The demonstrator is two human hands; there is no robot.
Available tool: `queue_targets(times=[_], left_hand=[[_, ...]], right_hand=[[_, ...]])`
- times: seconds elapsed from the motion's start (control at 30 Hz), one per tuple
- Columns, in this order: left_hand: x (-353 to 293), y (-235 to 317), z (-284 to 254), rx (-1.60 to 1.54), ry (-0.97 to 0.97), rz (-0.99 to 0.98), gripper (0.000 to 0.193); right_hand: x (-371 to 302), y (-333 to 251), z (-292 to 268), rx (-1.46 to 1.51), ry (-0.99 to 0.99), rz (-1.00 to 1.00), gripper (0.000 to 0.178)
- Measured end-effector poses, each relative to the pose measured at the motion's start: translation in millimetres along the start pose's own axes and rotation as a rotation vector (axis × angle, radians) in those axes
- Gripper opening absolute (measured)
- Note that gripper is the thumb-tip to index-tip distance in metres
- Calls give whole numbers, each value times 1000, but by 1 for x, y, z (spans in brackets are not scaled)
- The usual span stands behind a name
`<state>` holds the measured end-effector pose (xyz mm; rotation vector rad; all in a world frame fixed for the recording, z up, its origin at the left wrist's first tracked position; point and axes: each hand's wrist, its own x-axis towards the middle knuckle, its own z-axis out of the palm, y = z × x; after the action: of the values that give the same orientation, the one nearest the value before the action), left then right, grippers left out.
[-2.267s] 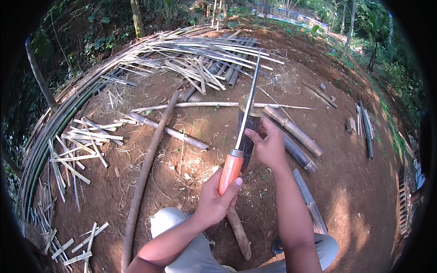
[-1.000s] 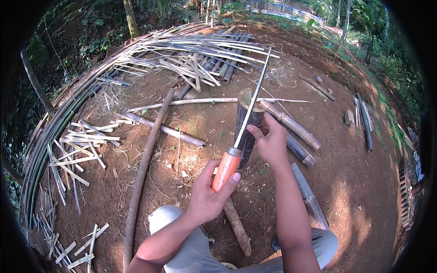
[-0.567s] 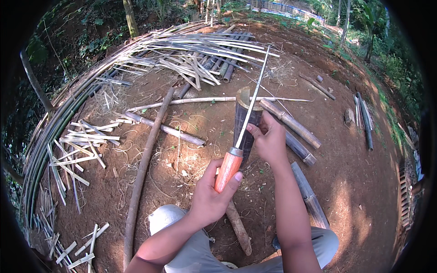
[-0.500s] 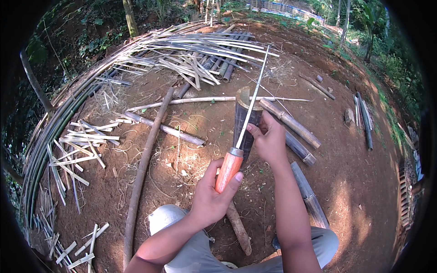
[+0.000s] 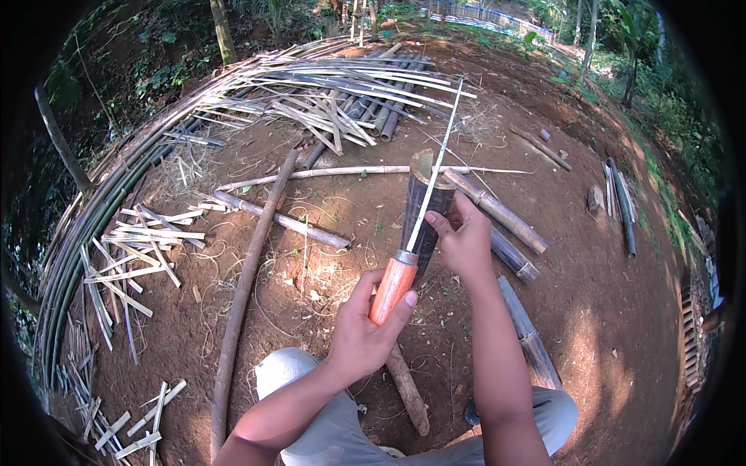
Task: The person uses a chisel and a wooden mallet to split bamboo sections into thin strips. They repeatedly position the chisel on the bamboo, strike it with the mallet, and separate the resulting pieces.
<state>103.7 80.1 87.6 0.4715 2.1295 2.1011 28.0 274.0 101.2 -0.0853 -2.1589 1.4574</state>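
A long, narrow-looking knife (image 5: 442, 151) with an orange-red wooden handle (image 5: 394, 287) and metal collar points up and away from me. My left hand (image 5: 365, 330) is closed around that handle, thumb on its right side. Just behind the blade stands a dark piece of bamboo (image 5: 417, 198), its cut upper end showing a tan hollow. My right hand (image 5: 465, 237) grips the bamboo's right side, thumb close to the blade; its other fingers are partly hidden. The bamboo's lower end disappears behind the handle and my left hand.
Bamboo lengths (image 5: 505, 217) lie right of my hands. A long pole (image 5: 252, 256) runs along my left, beside split bamboo pieces (image 5: 144, 241). Farther off is a heap of bamboo strips (image 5: 311, 78). A short stick (image 5: 408, 392) lies between my knees.
Both hands, the knife and the bamboo piece have shifted slightly to the right together. Both grips stay the same.
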Motion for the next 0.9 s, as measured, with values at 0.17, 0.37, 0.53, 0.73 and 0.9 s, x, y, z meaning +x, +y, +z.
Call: queue_targets(times=[0.17,0.37,0.53,0.73,0.9], left_hand=[[0,3,2,-75,-7,-32,38],[-1,3,0,-9,-16,4,39],[0,2,0,-40,-41,11,32],[3,11,-2,-94,-94,-44,28],[-1,12,0,-71,-90,-54,29]], right_hand=[[0,-3,-2,-67,-6,1,22],[-1,1,1,-37,5,-36,24],[1,9,4,14,5,-47,26],[3,15,5,10,9,-21,28],[-9,21,14,174,-4,-24,37]])
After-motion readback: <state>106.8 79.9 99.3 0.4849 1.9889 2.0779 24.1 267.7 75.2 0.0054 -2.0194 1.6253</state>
